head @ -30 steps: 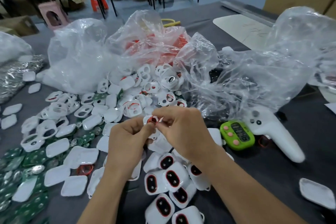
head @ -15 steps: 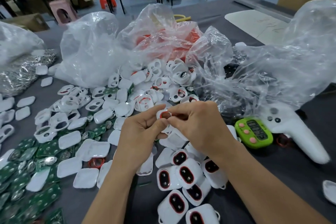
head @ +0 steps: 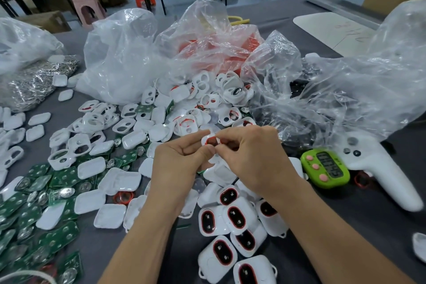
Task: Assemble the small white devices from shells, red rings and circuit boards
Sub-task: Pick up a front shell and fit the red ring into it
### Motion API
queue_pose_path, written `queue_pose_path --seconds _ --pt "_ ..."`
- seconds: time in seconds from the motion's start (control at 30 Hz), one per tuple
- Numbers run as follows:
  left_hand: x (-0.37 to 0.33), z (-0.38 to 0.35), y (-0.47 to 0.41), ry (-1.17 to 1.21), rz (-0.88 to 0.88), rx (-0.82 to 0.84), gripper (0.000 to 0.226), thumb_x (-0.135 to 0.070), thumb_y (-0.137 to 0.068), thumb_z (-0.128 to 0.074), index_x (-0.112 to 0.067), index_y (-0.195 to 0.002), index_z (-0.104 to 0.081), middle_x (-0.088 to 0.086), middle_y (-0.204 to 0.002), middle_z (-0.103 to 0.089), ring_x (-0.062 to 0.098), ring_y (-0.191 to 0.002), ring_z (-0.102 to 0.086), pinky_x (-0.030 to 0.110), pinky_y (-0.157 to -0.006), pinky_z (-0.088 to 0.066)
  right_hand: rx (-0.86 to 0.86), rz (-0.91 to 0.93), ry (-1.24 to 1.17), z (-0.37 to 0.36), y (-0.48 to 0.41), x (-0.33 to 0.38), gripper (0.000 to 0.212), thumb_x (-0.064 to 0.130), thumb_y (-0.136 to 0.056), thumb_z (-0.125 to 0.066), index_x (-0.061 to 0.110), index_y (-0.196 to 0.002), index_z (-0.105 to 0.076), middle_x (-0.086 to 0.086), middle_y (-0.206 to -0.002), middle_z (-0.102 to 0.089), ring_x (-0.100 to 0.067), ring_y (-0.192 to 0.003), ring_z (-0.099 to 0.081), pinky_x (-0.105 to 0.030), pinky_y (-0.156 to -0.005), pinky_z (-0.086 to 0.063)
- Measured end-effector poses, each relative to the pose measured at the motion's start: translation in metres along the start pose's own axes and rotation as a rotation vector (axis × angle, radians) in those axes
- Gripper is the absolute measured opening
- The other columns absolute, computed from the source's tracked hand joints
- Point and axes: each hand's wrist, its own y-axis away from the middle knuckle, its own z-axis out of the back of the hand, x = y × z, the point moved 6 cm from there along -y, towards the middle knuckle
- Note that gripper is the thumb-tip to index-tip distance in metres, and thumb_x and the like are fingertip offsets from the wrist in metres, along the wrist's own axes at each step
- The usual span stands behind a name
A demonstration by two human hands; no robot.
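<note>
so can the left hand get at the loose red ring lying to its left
Probably yes: the red ring lies mostly uncovered near the left hand, nothing over it. That hand pinches a white shell, so it must release first.

**Single view, head-worn wide-angle camera.** The lens looked forward and steeply down across the grey tabletop [head: 103, 246] from the person's own standpoint. The left hand [head: 177, 168] and right hand [head: 253, 159] sat close below it, near frame centre, with both forearms running in from the bottom edge. The upper frame took in clear plastic bags [head: 119, 57] farther off, then black table legs [head: 159, 0] and a pink stool [head: 88, 10] beyond.
</note>
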Motion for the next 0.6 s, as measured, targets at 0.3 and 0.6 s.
queue_pose_path --seconds 0.3,0.6 --pt "-0.0006 0.0079 -0.0013 -0.067 -0.029 -0.092 0.028 -0.011 -0.074 -0.09 -0.022 -0.098 -0.082 0.005 -0.087 -0.08 0.019 -0.068 -0.072 0.023 -0.064 -0.06 0.036 -0.019 0.015 -0.0022 -0.0001 -0.0022 0.013 0.027 -0.092 -0.074 0.014 -0.092 -0.077 0.0 -0.074 -0.073 -0.023 -0.071 -0.067 -0.039 -0.084 -0.054" --pt "-0.0044 0.008 -0.0003 -0.071 -0.052 -0.099 0.029 -0.009 -0.071 -0.091 -0.026 -0.093 -0.083 0.008 -0.081 -0.079 0.01 -0.062 -0.07 0.017 -0.062 -0.054 0.018 -0.017 0.02 0.0006 0.0005 -0.0023 0.013 0.025 -0.09 -0.077 0.012 -0.092 -0.077 -0.002 -0.074 -0.073 -0.022 -0.071 -0.068 -0.041 -0.076 -0.057"
